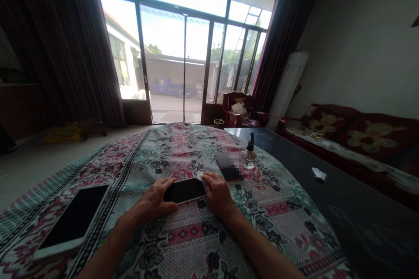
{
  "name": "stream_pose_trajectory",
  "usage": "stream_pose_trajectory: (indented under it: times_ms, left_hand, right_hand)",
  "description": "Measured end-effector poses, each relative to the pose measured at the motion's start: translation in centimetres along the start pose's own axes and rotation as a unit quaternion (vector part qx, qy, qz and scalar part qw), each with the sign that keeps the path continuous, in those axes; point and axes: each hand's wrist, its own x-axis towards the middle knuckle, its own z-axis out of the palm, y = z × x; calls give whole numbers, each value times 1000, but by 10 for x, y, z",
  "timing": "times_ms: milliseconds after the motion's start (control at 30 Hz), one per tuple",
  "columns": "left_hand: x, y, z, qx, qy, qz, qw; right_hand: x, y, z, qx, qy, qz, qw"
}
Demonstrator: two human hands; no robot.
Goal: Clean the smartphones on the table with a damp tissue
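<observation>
Our left hand [152, 200] and right hand [218, 194] hold a black smartphone [185, 191] by its ends, a white tissue [199, 176] at the right fingers, on a floral tablecloth [193, 235]; a larger phone [72, 222] lies left.

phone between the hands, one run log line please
left hand: on phone | right hand: white tissue against phone edge

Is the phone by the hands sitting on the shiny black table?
No, the phone lies on the flowery cloth, between the left hand and the right hand.
</observation>
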Motion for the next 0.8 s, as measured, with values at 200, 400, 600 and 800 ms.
stream_pose_trajectory:
  times_ms: [200,400,600,800]
  left_hand:
    - [-3,-20,-2,-6,-9,-16,1000]
    - [-4,-30,-5,4,-23,-34,999]
    - [-4,-28,-2,-9,4,-21,1000]
    - [-10,-33,4,-35,40,-12,999]
  right_hand:
    - [7,-12,1,-57,-56,-23,997]
    - [17,-17,0,-79,-85,-56,992]
    - [30,-23,6,-74,-122,-104,984]
    - [34,-13,6,-54,-132,-136,980]
